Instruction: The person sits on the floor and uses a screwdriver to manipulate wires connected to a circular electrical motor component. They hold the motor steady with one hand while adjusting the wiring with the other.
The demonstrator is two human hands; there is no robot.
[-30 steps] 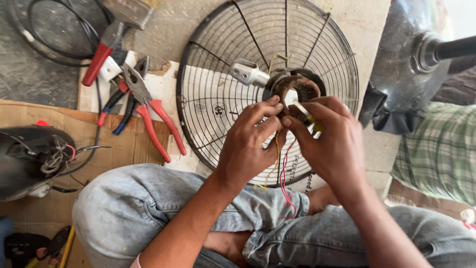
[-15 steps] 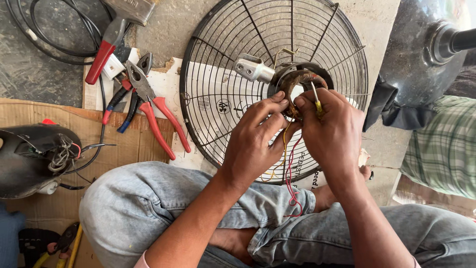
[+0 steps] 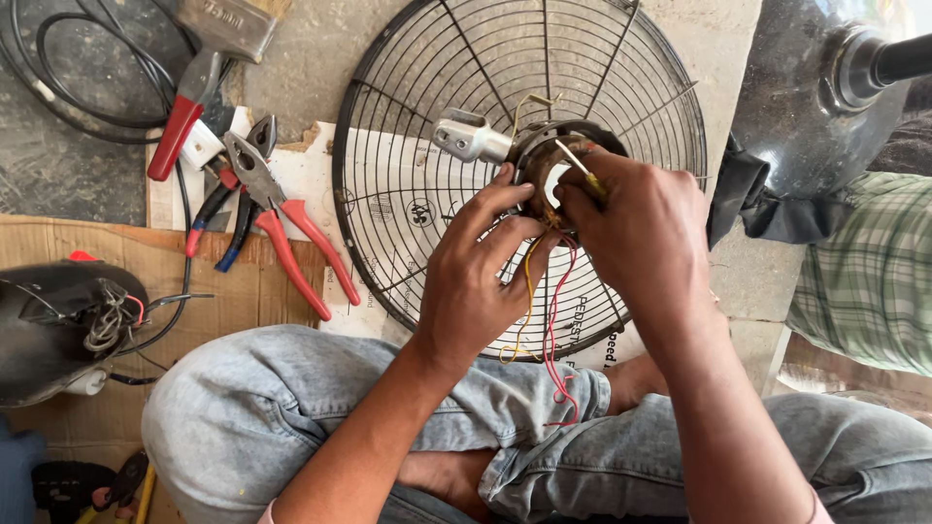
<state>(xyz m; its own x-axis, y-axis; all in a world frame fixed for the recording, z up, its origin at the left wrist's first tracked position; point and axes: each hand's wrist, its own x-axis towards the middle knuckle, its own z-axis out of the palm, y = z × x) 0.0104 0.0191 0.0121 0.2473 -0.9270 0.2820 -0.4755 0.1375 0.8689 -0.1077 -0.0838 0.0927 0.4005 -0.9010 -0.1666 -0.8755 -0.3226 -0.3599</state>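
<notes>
Fan motor (image 3: 555,167) is sitting at the hub of the wire fan guard (image 3: 417,116), over the person's lap. Left hand (image 3: 476,281) is pinching yellow and red wires (image 3: 551,320) just below it. Right hand (image 3: 646,233) is closed on a thin yellow tool (image 3: 582,167), tip at the motor. Risk: tool slipping and nicking windings, or a tugged wire snapping off. Red-handled pliers (image 3: 282,218) are lying well apart.
</notes>
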